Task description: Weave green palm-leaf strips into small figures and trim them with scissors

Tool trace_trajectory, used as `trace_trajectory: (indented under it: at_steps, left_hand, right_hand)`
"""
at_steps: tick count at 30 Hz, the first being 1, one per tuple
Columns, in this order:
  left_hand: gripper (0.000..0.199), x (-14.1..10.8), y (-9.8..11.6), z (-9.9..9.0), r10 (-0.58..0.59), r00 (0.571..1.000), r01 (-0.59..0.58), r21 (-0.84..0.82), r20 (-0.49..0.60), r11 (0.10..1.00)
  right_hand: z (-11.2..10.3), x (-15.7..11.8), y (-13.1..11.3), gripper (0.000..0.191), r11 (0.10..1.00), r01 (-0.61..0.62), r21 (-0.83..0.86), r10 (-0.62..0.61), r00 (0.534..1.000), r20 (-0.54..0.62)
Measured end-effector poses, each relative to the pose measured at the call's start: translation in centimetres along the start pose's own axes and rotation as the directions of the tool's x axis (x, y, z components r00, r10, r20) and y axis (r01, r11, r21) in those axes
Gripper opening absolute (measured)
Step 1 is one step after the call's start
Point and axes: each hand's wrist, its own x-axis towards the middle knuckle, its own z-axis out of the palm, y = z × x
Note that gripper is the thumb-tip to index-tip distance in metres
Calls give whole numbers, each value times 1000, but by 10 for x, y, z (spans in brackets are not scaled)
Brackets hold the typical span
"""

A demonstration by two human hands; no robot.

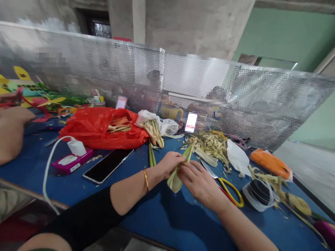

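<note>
Between my two hands is a pale green corn husk (176, 182), its broad end toward me and its narrow tip pointing away. My left hand (171, 164) pinches it from the left side. On the other side, my right hand (195, 177) has its fingers bent over the husk's edge; the fingertips are partly hidden. Just right of that hand lie scissors (230, 191) with yellow and red handles, their blades partly behind the hand. A heap of dry husk scraps (210, 144) is beyond my hands. Green stalks (151, 155) lie left of them.
A red plastic bag (89, 127) with husk strips sits at the left, near a phone (108, 165) and a purple power strip (72, 162). Right are a spool (259, 195) and an orange packet (270, 164). A perforated metal screen (188, 76) borders the back. Another person's arm (12, 132) is far left.
</note>
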Motion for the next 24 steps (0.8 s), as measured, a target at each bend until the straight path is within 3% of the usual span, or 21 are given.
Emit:
trace_trajectory:
  at_steps: [2,5,11,17,19,24]
  left_hand:
    - [12,1,0,-3,-25,999,25,8,28,1000]
    - [18,5,-1,-7,-33,998,32,25,59,999]
    - [30,6,-5,-5,29,996,-32,24,84,999]
    - [41,-8,-2,1,-94,967,104,-31,239,994]
    - [38,-9,-2,2,-98,970,109,-40,224,993]
    - [22,-3,-8,3,-1,999,-1,42,46,999]
  right_hand:
    - [12,-3,-2,17,998,57,1,-57,993,-102]
    - [19,-15,2,19,999,28,42,-19,980,-196]
    - [13,-23,10,23,989,-92,117,119,962,-246]
    - [14,-30,18,19,984,-175,19,174,947,-269]
    - [14,-32,22,18,981,-194,-5,186,946,-267]
    - [15,-32,24,22,978,-208,-18,198,954,-224]
